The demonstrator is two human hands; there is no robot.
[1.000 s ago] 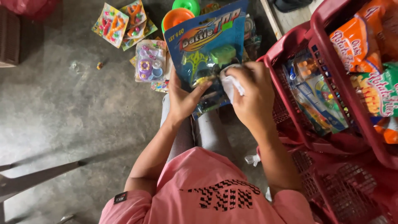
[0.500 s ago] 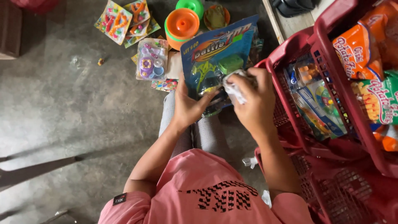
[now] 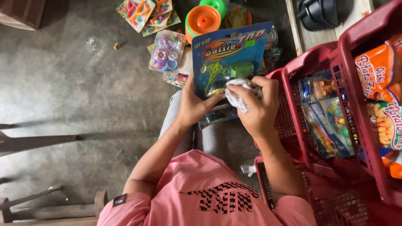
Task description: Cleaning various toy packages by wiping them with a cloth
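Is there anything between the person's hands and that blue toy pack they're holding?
For the left hand, nothing: it grips the blue toy pack directly along its lower left edge. The right hand has a crumpled white cloth bunched in its fingers, and that cloth lies between the hand and the pack's clear plastic front.

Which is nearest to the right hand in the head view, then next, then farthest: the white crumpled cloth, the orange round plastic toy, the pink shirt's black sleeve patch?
1. White crumpled cloth: gripped in the right hand.
2. Orange round plastic toy: on the floor, above and left.
3. Black sleeve patch: on the pink shirt's left sleeve, lower left.
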